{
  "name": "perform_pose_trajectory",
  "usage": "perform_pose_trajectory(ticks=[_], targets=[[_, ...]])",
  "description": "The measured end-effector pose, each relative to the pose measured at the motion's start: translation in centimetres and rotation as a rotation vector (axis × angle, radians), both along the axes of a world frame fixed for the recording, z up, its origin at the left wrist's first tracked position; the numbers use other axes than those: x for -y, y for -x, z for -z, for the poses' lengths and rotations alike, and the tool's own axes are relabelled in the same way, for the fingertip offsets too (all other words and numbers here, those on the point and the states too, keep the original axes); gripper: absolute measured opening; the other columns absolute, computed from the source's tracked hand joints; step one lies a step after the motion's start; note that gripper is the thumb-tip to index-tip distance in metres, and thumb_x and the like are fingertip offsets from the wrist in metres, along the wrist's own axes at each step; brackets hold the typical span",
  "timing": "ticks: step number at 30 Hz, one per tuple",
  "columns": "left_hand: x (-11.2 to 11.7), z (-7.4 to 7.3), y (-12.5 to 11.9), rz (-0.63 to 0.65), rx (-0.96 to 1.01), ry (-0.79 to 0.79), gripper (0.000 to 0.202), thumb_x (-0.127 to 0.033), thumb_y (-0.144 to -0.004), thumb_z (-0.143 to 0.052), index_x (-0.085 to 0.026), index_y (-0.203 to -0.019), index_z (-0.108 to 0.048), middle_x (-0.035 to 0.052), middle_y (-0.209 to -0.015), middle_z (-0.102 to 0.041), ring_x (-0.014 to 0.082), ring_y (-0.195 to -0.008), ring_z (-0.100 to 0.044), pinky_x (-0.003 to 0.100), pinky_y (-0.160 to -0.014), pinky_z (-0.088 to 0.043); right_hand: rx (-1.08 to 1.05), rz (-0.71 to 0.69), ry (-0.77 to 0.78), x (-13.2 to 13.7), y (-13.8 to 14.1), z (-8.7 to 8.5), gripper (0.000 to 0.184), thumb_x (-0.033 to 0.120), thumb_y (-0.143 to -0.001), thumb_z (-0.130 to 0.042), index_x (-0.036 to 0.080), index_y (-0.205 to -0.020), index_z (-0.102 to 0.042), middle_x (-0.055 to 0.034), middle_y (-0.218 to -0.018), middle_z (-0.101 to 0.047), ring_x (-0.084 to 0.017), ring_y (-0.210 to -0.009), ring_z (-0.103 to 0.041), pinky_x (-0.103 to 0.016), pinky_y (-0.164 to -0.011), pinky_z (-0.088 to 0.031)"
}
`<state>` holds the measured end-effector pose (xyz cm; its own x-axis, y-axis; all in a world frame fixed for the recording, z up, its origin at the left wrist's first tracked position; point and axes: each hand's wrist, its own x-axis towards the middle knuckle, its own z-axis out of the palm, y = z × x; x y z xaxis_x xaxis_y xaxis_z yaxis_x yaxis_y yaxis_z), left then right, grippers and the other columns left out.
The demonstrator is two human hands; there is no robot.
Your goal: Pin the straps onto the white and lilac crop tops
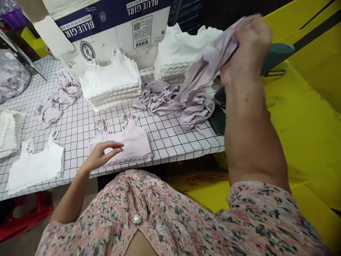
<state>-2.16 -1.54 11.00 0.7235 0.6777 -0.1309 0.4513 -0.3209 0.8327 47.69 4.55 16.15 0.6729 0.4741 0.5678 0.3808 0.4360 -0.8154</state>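
Note:
My right hand is raised high on the right and shut on a lilac fabric garment, which hangs down toward the table. Below it lies a loose heap of lilac garments. My left hand is open, fingers slightly curled, at the near edge of a folded stack of lilac camisoles. Two tall stacks of white camisoles stand behind. A single white camisole lies flat at the left, beside a white stack and more crumpled lilac pieces.
The table has a white cover with a black grid. A printed "Blue Girl" cardboard box leans at the back. A filled plastic bag sits far left, a dark green object and yellow surface right, a red stool below.

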Motion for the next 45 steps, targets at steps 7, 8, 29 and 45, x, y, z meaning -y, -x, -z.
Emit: perform_pose_trajectory(ticks=[7, 8, 29, 45], targets=[[-4.1, -2.5, -6.7, 0.108, 0.181, -0.010, 0.030, -0.041, -0.102, -0.071, -0.019, -0.117, -0.084, 0.0100, -0.114, -0.085, 0.0199, -0.104, -0.081, 0.034, -0.093, -0.065, 0.092, -0.553, -0.097, 2.6, 5.2, -7.5, 0.037, 0.025, -0.097, -0.076, 0.023, -0.068, -0.055, -0.0005, -0.074, -0.033, -0.011, -0.071, -0.037, -0.024, -0.069, -0.040], [-4.4, -2.9, -7.5, 0.097, 0.235, 0.027, 0.029, -0.041, -0.101, -0.073, -0.018, -0.117, -0.083, 0.0102, -0.116, -0.085, 0.0197, -0.106, -0.081, 0.035, -0.097, -0.065, 0.082, -0.597, -0.094, 2.9, 6.5, -7.9, 0.039, 0.034, -0.093, -0.084, 0.023, -0.068, -0.056, -0.0004, -0.074, -0.034, -0.011, -0.072, -0.038, -0.024, -0.068, -0.041], [-10.3, -9.1, -10.8, -0.306, 0.745, 0.367, 0.025, -0.037, -0.111, -0.067, -0.012, -0.113, -0.071, 0.0066, -0.105, -0.078, 0.0196, -0.104, -0.079, 0.031, -0.089, -0.063, 0.156, -0.793, 0.173, -3.6, 20.7, -6.4, 0.043, 0.064, -0.091, -0.075, 0.029, -0.080, -0.054, 0.0001, -0.078, -0.049, -0.019, -0.076, -0.046, -0.038, -0.082, -0.047], [-11.4, -0.6, -6.0, -0.463, 0.340, -0.416, 0.028, -0.015, -0.089, -0.083, -0.012, -0.115, -0.072, 0.0124, -0.132, -0.075, 0.0184, -0.115, -0.069, 0.031, -0.102, -0.056, -0.327, -0.899, 0.388, -2.7, 23.9, 0.2, 0.033, 0.057, -0.080, -0.083, 0.029, -0.085, -0.067, -0.0025, -0.086, -0.074, -0.024, -0.097, -0.070, -0.043, -0.098, -0.065]])
